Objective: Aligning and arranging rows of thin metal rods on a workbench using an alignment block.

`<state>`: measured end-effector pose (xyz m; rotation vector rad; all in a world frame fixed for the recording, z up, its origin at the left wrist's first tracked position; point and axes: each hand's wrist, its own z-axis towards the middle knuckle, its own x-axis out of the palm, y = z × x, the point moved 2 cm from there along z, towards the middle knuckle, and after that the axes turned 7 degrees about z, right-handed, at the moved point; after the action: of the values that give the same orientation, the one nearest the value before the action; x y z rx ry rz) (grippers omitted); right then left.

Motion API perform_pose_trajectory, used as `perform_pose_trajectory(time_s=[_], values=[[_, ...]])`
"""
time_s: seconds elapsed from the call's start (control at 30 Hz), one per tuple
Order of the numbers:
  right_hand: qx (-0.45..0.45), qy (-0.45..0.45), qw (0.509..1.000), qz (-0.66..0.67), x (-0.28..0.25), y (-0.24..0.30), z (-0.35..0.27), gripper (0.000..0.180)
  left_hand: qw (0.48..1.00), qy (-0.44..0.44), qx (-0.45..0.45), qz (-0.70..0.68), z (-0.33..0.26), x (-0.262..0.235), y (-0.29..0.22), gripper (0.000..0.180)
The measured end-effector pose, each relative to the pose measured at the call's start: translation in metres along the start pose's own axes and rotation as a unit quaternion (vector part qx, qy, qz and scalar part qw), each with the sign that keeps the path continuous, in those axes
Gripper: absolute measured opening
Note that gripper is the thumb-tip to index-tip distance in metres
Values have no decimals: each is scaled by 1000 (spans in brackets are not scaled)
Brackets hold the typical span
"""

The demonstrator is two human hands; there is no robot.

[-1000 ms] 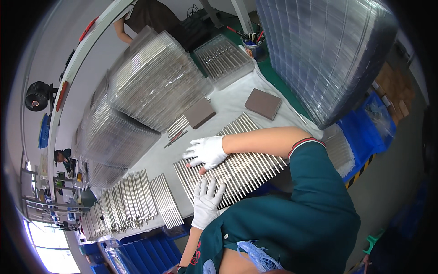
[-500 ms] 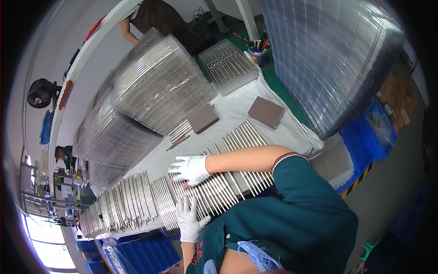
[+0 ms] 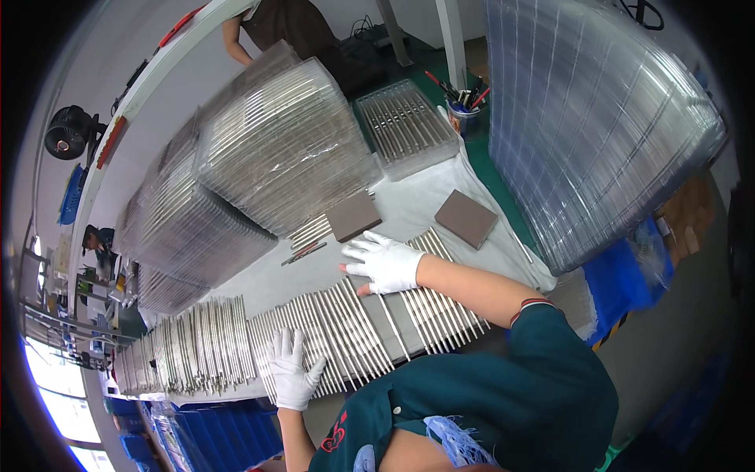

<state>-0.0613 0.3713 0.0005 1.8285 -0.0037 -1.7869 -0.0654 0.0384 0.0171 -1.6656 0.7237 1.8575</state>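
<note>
Slim silvery metal rods (image 3: 346,330) lie side by side in a long row across the white cloth (image 3: 409,208) in front of me. My left hand (image 3: 291,370), in a white glove, rests on the near part of the rods with its fingers stretched out. Over the far ends of the rods, my right hand (image 3: 385,263) is spread flat and palm down; bare fingertips poke from its white glove. Below it, one lone rod (image 3: 393,326) lies in the gap before another group of rods (image 3: 440,315) on the right. Neither hand grips anything.
Tall stacks of clear trays (image 3: 275,145) filled with rods stand behind. Brown blocks (image 3: 465,219) lie on the cloth. Wrapped clear trays (image 3: 582,126) rise at right, near a pen cup (image 3: 464,118). More rods (image 3: 200,346) are heaped at left. A person (image 3: 291,35) is beyond.
My right hand has moved right and away from my left hand, which has shifted left along the rods. The rods under my hands now lie in one more continuous row.
</note>
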Motion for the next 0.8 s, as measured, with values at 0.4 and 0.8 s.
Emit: perform_pose_trajectory(time_s=[0.4, 0.8], values=[[-15, -25, 999, 26, 2, -4, 2, 64, 1000, -2, -24, -17, 6, 12, 5, 67], [-20, -27, 999, 8, 5, -5, -1, 59, 999, -8, -29, -16, 6, 16, 4, 63]])
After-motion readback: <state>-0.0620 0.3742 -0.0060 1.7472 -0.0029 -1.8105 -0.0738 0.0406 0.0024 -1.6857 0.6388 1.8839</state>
